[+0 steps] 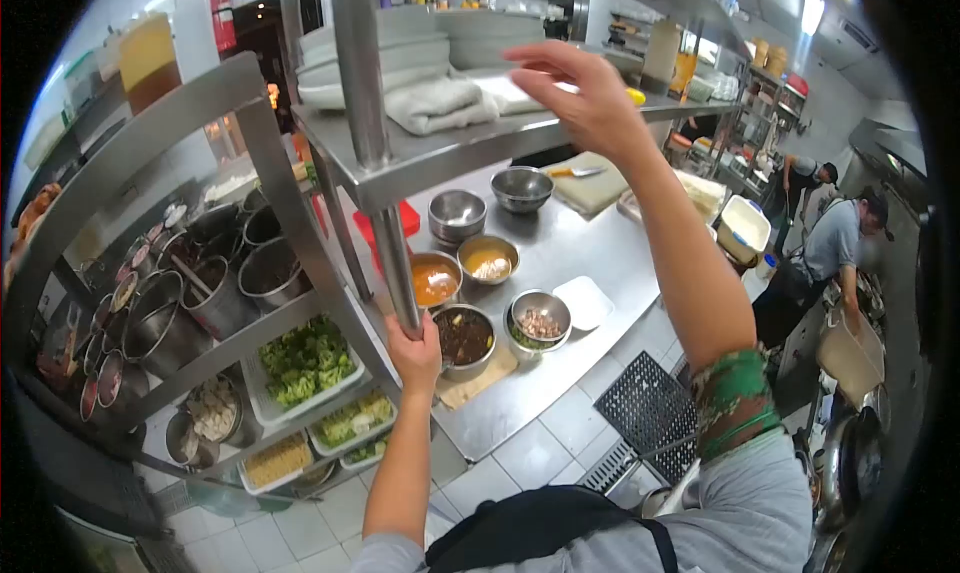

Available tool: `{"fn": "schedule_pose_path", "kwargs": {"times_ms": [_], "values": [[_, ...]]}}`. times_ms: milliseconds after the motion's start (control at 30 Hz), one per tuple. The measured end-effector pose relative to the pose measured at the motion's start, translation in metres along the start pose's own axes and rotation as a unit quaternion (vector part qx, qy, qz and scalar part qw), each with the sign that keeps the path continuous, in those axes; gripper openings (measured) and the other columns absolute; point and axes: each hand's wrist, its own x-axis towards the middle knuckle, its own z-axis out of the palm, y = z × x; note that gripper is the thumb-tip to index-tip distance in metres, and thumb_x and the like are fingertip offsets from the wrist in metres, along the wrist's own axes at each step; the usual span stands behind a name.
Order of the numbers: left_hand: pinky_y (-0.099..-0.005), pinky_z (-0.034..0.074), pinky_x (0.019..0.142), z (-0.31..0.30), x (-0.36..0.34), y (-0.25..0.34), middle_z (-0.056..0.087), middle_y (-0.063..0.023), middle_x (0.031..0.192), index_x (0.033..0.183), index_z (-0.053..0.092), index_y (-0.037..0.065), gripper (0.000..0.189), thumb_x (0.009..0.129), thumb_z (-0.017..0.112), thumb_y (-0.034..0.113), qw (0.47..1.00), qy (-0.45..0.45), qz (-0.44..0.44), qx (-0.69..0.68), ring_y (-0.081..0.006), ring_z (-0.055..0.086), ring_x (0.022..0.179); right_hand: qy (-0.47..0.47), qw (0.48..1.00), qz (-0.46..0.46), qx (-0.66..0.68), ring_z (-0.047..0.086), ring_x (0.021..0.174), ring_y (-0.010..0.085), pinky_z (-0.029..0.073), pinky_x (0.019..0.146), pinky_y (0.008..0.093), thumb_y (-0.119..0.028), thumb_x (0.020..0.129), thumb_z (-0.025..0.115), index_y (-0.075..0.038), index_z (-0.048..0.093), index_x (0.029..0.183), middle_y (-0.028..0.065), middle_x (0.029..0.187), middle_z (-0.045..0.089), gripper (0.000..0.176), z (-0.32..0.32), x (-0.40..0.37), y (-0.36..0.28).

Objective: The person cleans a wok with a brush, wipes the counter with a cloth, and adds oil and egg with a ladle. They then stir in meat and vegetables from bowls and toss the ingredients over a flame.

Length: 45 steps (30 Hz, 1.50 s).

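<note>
My left hand (pixel 415 351) is closed at the lower end of a steel shelf post (pixel 392 248), close beside a steel bowl of dark sauce (pixel 465 335). Most of its fingers are hidden. Raised at the upper shelf, my right hand (pixel 585 98) has its fingers stretched out and holds nothing. A folded white cloth (pixel 440 105) lies on that steel shelf (pixel 440 158), left of the right hand. Below on the counter stand a bowl of orange sauce (pixel 436 279), a bowl of yellow liquid (pixel 489 261) and a bowl of chopped pieces (pixel 540 319).
Stacked plates (pixel 375 58) fill the shelf's left part. A knife (pixel 580 172) rests on a cutting board (pixel 590 188). A white dish (pixel 584 303) sits near the counter edge. Trays of broccoli (pixel 308 358) stand lower left. Two people, one a co-worker (pixel 838 238), work at right.
</note>
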Motion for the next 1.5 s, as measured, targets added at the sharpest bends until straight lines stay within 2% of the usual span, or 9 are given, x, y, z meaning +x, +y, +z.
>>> {"fn": "schedule_pose_path", "kwargs": {"times_ms": [200,500,600,700,833,900,1167,1300,1500], "values": [[-0.0361,0.051,0.068,-0.001,0.000,-0.009,0.066,-0.0137,0.077,0.100,0.055,0.001,0.022,0.088,0.069,0.013,0.999,-0.002,-0.016,0.046,-0.0246,0.067,0.069,-0.229,0.946,-0.048,-0.224,0.067,0.101,0.0344,0.053,0.091,0.0406,-0.042,0.088,0.069,-0.015,0.066,0.128,0.0167,0.112,0.071,0.049,0.069,0.057,-0.033],[-0.0403,0.051,0.067,0.000,0.000,-0.007,0.064,-0.0169,0.078,0.102,0.057,0.002,0.027,0.086,0.073,0.015,0.998,0.011,0.035,0.043,-0.0327,0.064,0.070,-0.045,0.990,-0.089,-0.095,0.071,0.092,0.0232,0.057,0.084,0.0351,0.003,0.076,0.058,-0.007,0.069,0.118,0.0150,0.102,0.073,0.044,-0.001,-0.109,-0.084],[-0.0394,0.052,0.068,0.002,0.001,-0.010,0.065,-0.0147,0.077,0.101,0.057,0.002,0.027,0.086,0.074,0.016,0.999,0.018,0.001,0.050,-0.0288,0.065,0.068,-0.167,0.960,0.214,-0.065,0.072,0.091,0.0242,0.058,0.081,0.0350,0.000,0.080,0.061,-0.007,0.069,0.118,0.0157,0.103,0.073,0.039,0.015,-0.230,-0.063],[-0.0383,0.052,0.069,0.006,-0.004,-0.020,0.065,-0.0139,0.078,0.100,0.057,0.002,0.027,0.085,0.074,0.017,0.999,0.028,-0.001,0.045,-0.0275,0.066,0.068,-0.253,0.809,0.527,-0.063,0.072,0.089,0.0271,0.058,0.079,0.0330,-0.003,0.083,0.063,-0.008,0.069,0.119,0.0172,0.104,0.072,0.037,0.072,-0.330,-0.006],[-0.0365,0.053,0.074,0.005,-0.004,-0.025,0.069,-0.0149,0.085,0.102,0.055,0.000,0.030,0.085,0.074,0.016,0.998,0.016,-0.007,0.052,-0.0258,0.069,0.076,-0.122,0.925,0.355,-0.063,0.062,0.115,0.0366,0.049,0.096,0.0461,-0.016,0.081,0.071,-0.009,0.061,0.131,0.0243,0.130,0.061,0.051,0.182,-0.454,0.061],[-0.0366,0.053,0.075,0.007,-0.004,-0.027,0.069,-0.0153,0.087,0.103,0.055,-0.002,0.031,0.086,0.074,0.015,1.000,0.017,-0.005,0.024,-0.0244,0.069,0.079,-0.203,0.894,0.337,-0.213,0.047,0.130,0.0443,0.039,0.106,0.0539,-0.018,0.081,0.071,-0.009,0.052,0.139,0.0252,0.146,0.046,0.062,0.229,-0.462,0.050],[-0.0264,0.049,0.076,0.003,-0.007,-0.036,0.061,-0.0056,0.087,0.110,0.048,-0.003,0.029,0.092,0.068,0.009,0.999,-0.021,0.000,0.036,-0.0120,0.059,0.079,-0.281,0.958,0.051,-0.026,0.048,0.130,0.0416,0.039,0.105,0.0546,-0.006,0.083,0.053,-0.009,0.057,0.132,0.0214,0.139,0.052,0.049,0.239,-0.496,0.042],[-0.0261,0.049,0.078,0.003,-0.008,-0.030,0.060,-0.0054,0.092,0.115,0.047,-0.003,0.033,0.093,0.068,0.007,0.996,-0.024,-0.018,0.082,-0.0112,0.059,0.082,-0.166,0.913,0.305,-0.214,0.051,0.123,0.0438,0.041,0.104,0.0487,-0.003,0.080,0.057,-0.010,0.058,0.132,0.0242,0.139,0.052,0.052,0.172,-0.486,0.131],[-0.0306,0.052,0.078,0.012,-0.010,-0.051,0.061,-0.0148,0.107,0.121,0.046,-0.008,0.039,0.092,0.069,0.003,0.995,0.042,-0.006,-0.086,-0.0179,0.061,0.091,-0.248,0.942,0.199,-0.110,0.053,0.120,0.0407,0.040,0.103,0.0518,-0.002,0.076,0.059,-0.010,0.061,0.128,0.0232,0.135,0.053,0.053,0.213,-0.492,0.069]]}}
